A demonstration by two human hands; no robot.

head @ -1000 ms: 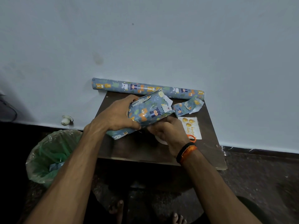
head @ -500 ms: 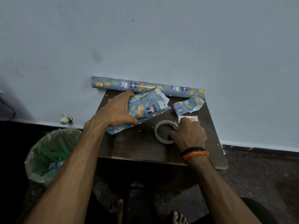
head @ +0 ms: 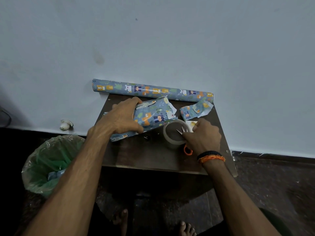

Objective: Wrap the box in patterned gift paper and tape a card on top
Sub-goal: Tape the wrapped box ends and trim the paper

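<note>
Box half-wrapped, held down while scissors are taken up.
Left hand (head: 124, 119) fingers grip the papered box (head: 154, 114) at the surface's (head: 144, 155) rear; right hand (head: 202, 136) fingers curl around scissors (head: 185, 140) over the tape roll (head: 173, 133). Risk: loose end flaps may spring open if left grip eases; card (head: 191, 124) is partly covered.

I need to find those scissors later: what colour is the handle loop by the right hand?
Orange; the scissors' handle loop shows best in the head view, below the tape roll.
</note>
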